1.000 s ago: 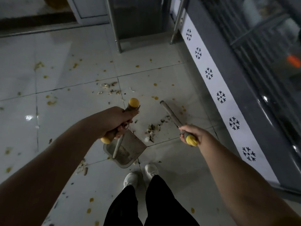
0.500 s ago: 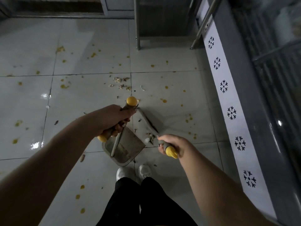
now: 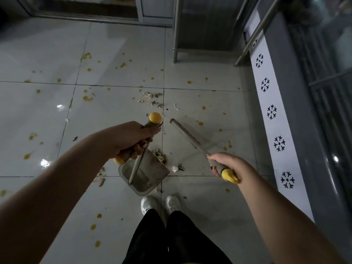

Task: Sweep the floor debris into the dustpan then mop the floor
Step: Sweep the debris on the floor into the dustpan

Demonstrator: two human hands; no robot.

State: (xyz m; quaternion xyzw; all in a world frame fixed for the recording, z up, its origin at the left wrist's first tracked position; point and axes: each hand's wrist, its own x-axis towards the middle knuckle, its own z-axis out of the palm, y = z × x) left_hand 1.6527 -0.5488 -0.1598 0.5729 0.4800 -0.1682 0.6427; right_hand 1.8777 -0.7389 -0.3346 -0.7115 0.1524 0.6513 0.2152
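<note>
Far to the left of the dustpan (image 3: pixel 152 178), the tiled floor (image 3: pixel 38 121) is marked by scattered yellow spots (image 3: pixel 86 98), and ceiling light is reflected in it. Just left of the dustpan, a few scraps (image 3: pixel 100 177) are seen on the tiles. The left grip (image 3: pixel 129 140) is closed around a yellow-capped handle (image 3: pixel 155 118) above the dustpan, and a metal rod (image 3: pixel 136 168) runs down from that grip to the pan's back. The dustpan is set on the floor just ahead of a pair of white shoes (image 3: pixel 150 203). Its mouth is turned away from them and to the right.

A small heap of debris (image 3: pixel 160 156) lies touching the dustpan's upper right edge, and a white scrap (image 3: pixel 174 168) lies just beside its right corner. More debris is scattered well beyond the dustpan, near a tile joint.

To the right of the dustpan, the broom (image 3: pixel 187 137) is held by the right grip (image 3: pixel 228 164), which is closed around its yellow-tipped end. The shaft slants away and to the left; its head is too blurred to make out. Far right of the dustpan, a white strip (image 3: pixel 272 130) printed with dark snowflake marks runs along a grey cabinet base.
</note>
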